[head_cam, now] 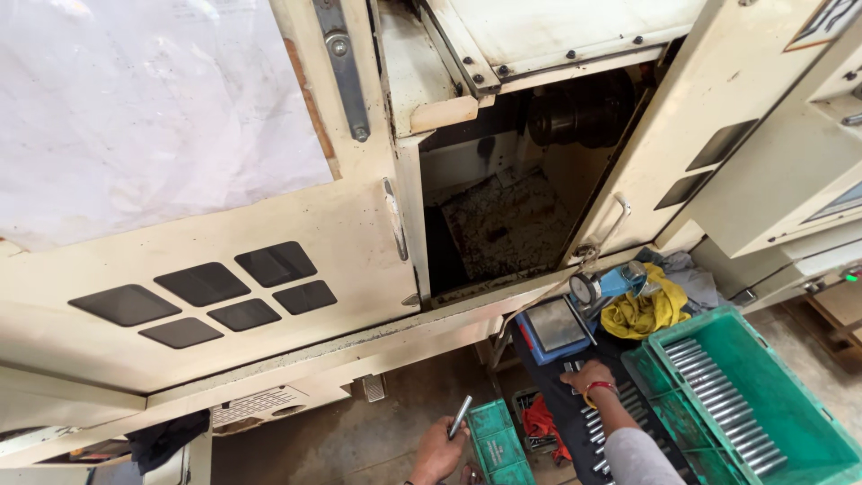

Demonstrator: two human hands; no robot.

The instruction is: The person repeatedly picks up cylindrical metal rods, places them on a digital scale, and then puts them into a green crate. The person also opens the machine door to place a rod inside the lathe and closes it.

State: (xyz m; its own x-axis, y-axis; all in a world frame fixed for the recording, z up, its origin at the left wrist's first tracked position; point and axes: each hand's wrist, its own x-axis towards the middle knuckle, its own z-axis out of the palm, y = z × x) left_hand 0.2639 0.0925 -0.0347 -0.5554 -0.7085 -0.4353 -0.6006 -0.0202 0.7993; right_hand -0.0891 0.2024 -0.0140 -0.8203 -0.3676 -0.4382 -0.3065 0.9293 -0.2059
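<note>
**Midway: one rod lifted, many laid out**

Down low, left hand (pixel 437 452) closed around a short grey metal rod (pixel 460 416), held upright and clear of everything, above bare concrete floor (pixel 359 440). Right hand (pixel 588 375) resting palm-down on a dark tray (pixel 575 422) of like rods (pixel 594 422); fingers curled over them, but cannot tell whether any is actually gripped. Red band at that wrist.

Judged by the layout: a good row of rods already lined up in the big green crate (pixel 763 395), more lying on the dark tray, one in the air. Neither batch finished or emptied, so somewhere in the middle.

Tight on the right: crate touching the tray, blue gauge stand (pixel 555 328) and yellow rag (pixel 645 313) just behind. A smaller green box (pixel 496 442) between the two hands. Open room to the left over the floor, and upward into the cream machine's open doorway (pixel 503 216), its door edge (pixel 395 216) and sill near.
</note>
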